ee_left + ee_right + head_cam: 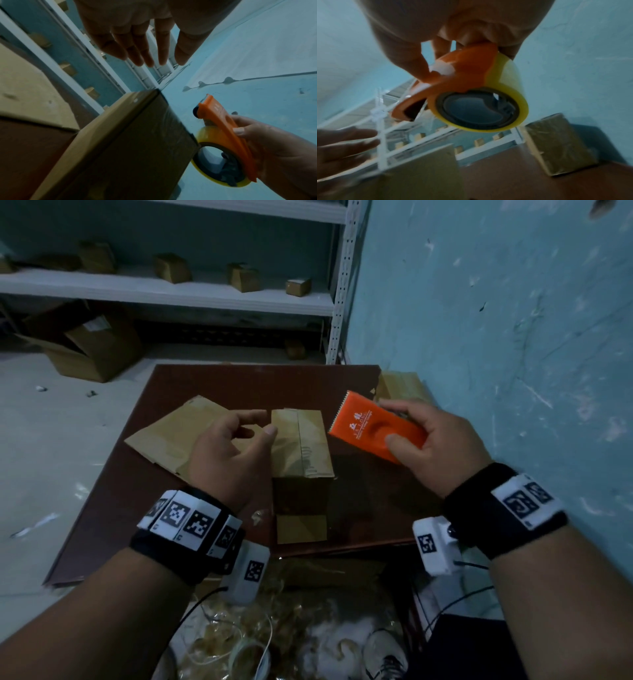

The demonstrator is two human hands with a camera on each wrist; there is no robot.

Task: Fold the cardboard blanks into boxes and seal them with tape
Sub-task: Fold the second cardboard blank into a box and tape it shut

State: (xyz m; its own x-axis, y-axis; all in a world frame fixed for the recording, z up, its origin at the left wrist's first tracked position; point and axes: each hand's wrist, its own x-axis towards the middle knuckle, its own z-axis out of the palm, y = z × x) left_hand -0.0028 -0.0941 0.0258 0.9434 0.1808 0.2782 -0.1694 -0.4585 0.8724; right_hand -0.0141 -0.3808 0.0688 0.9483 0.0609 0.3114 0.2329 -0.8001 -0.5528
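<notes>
- Our right hand (435, 445) has its grip closed round the orange tape dispenser (375, 426): the thumb presses on the orange top and the fingers curl over its far edge.
- In the right wrist view the roll of clear yellowish tape (489, 106) sits in the dispenser, below the orange shell.
- The dispenser is held in the air just to the right of the folded box (301, 448), with its toothed edge turned toward the box; we cannot tell whether the teeth touch it.
- Our left hand (229, 450) holds nothing. Its grip is open, the fingers loosely bent, thumb and forefinger close by the box's upper left edge. Whether the fingertips touch the cardboard we cannot tell.
- In the left wrist view the left fingers (137, 44) hang nearly straight above the box (130, 146), clear of it.
- The box stands upright on the dark brown tabletop (212, 381), near its middle, top flaps shut with a seam running along them.
- To the left of the box, partly under our left hand, a flat cardboard blank (164, 433) lies on the tabletop.
- Beyond and to the right of the box, at the tabletop's far right corner, another box (402, 386) lies beside the blue wall (496, 302).
- Well beyond the box stands a white shelf unit (171, 290) bearing several small boxes (171, 268).
- Left of the box and farther off, a large open carton (85, 347) rests on the floor.
</notes>
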